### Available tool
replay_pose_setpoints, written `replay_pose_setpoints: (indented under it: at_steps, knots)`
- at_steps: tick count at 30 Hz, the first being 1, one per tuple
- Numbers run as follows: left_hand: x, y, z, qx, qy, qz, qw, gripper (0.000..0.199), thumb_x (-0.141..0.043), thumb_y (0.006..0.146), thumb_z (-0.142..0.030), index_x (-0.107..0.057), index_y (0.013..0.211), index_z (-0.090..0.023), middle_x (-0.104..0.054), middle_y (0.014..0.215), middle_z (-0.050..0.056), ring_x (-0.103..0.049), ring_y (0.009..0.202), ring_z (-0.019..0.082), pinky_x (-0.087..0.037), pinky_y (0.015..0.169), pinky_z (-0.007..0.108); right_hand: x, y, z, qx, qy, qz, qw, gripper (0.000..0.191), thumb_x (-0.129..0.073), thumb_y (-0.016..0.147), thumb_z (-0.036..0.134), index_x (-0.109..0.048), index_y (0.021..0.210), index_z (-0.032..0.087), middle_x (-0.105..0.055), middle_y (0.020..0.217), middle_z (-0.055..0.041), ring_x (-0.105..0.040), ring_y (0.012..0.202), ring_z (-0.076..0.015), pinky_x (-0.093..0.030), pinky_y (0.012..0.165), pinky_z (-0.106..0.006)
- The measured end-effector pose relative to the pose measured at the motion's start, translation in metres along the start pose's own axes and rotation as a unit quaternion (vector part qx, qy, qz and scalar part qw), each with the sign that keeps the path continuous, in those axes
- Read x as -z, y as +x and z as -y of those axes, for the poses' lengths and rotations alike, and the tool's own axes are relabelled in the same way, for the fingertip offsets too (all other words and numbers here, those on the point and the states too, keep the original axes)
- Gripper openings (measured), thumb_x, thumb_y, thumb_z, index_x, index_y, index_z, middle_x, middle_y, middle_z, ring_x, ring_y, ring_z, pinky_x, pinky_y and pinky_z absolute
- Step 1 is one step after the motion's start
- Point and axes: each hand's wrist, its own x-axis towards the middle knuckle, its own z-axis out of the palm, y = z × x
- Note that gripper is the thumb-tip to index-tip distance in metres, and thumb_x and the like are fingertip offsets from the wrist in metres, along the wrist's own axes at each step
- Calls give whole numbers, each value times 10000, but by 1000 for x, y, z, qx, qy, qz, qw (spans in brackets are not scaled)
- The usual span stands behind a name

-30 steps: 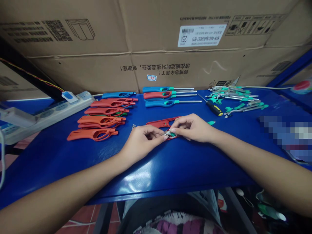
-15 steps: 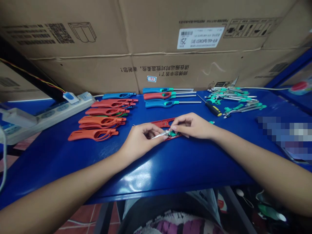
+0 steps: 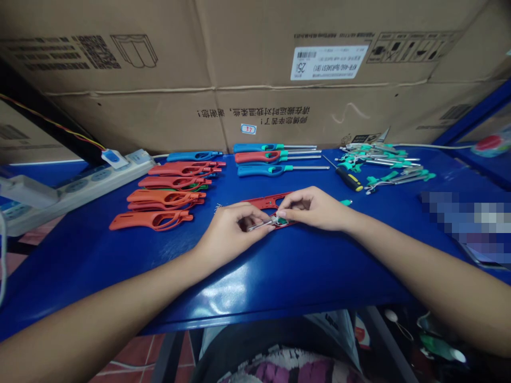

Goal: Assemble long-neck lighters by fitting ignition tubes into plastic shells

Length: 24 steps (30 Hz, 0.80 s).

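My left hand (image 3: 229, 230) is closed, with thumb and fingers around the silvery, clear-looking end of a lighter's inner assembly (image 3: 262, 225). The fingertips of my right hand (image 3: 317, 208) pinch the assembly's other end, close to its green part (image 3: 282, 220). Both hands are over an opened red lighter shell (image 3: 258, 202) lying on the blue table; my fingers hide much of it. Just past my right hand, a green tip (image 3: 346, 202) shows. Some tiny screws (image 3: 217, 206) lie beyond my left hand.
Orange and red lighter shells (image 3: 149, 219) lie stacked at left, beside a power strip (image 3: 99, 178). Assembled lighters (image 3: 265, 170) rest at the back. A screwdriver (image 3: 348, 178) and a pile of green-and-metal lighter parts (image 3: 375, 158) are at right. Cardboard (image 3: 159, 114) walls the rear.
Both hands stay at the same place over the red shell. The silvery end has turned slightly in my left fingers, and my right fingers have shifted a little on the assembly.
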Motion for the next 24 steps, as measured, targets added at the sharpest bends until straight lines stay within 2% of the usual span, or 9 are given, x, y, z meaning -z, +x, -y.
replay_pose_setpoints:
  at_steps: [6,13,16,20,24]
  knots:
    - [0,1,2,38,-29,-4,999,228,-792,799,-380,-785,860,-161,-709,707,19,-538,571,95,-418,530,209,2,0,2,14,3,0,1000,303,-777,764,429,-720,816,137,-680,733,-8,-553,634,-102,-437,629,-259]
    - [-3,2,-2,61,-37,6,997,230,-779,800,-378,-801,857,-157,-704,691,16,-489,538,82,-369,502,208,-2,-3,1,26,-44,-3,999,355,-736,799,478,-720,829,126,-648,701,-11,-499,583,-90,-380,555,-245]
    - [-4,2,-2,78,-43,11,996,236,-776,796,-375,-802,856,-148,-704,672,16,-478,521,80,-360,491,207,-4,-2,1,32,-54,-8,998,385,-743,791,506,-717,826,123,-666,721,-27,-528,599,-99,-394,557,-246]
    - [-2,2,-3,82,-39,8,996,253,-776,791,-383,-801,868,-143,-741,716,39,-552,548,103,-417,522,217,-2,-2,2,31,-57,-6,998,368,-729,811,492,-711,829,125,-621,642,7,-481,494,-68,-370,478,-225]
    - [6,2,-7,37,3,22,999,224,-766,812,-372,-804,876,-160,-772,795,53,-641,625,136,-473,577,231,0,-3,4,19,-45,-5,999,352,-720,826,487,-700,860,137,-603,612,30,-457,416,-52,-353,411,-209]
